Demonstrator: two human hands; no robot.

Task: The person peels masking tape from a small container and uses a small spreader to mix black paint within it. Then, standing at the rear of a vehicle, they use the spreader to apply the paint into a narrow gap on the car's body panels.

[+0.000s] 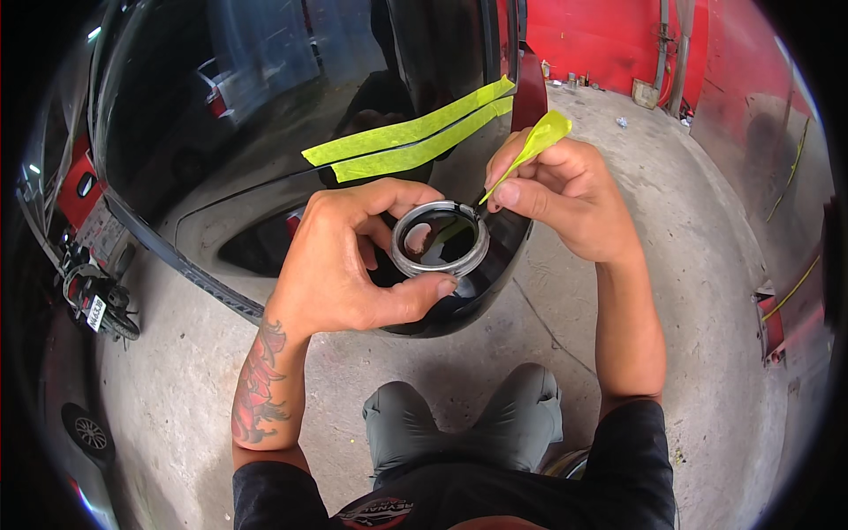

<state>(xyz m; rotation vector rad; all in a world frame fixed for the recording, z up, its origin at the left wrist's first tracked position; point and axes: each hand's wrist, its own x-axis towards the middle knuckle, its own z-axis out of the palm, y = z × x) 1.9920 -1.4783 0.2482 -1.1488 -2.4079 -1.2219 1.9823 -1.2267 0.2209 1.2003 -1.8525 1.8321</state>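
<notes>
My left hand (340, 256) grips a small round tin (408, 265) with a silvery metal rim, thumb at the near side and fingers at the far side. Dark, glossy liquid shows inside the tin. In my right hand (570, 194), thumb and fingers pinch a thin tool wrapped in yellow-green tape (548, 131), whose dark lower end meets the tin's right rim. Whether that end is a brush or a stick cannot be made out. Just beyond, two strips of yellow-green masking tape (406, 132) run along a black car body (265, 106), with a dark line between them.
Grey concrete floor (583, 336) lies around my bent knees (402, 415). A motorcycle (104, 300) and another car's wheel (88, 430) are at the left. A bucket (645, 92) and small containers stand by the red wall (601, 40) at the back right.
</notes>
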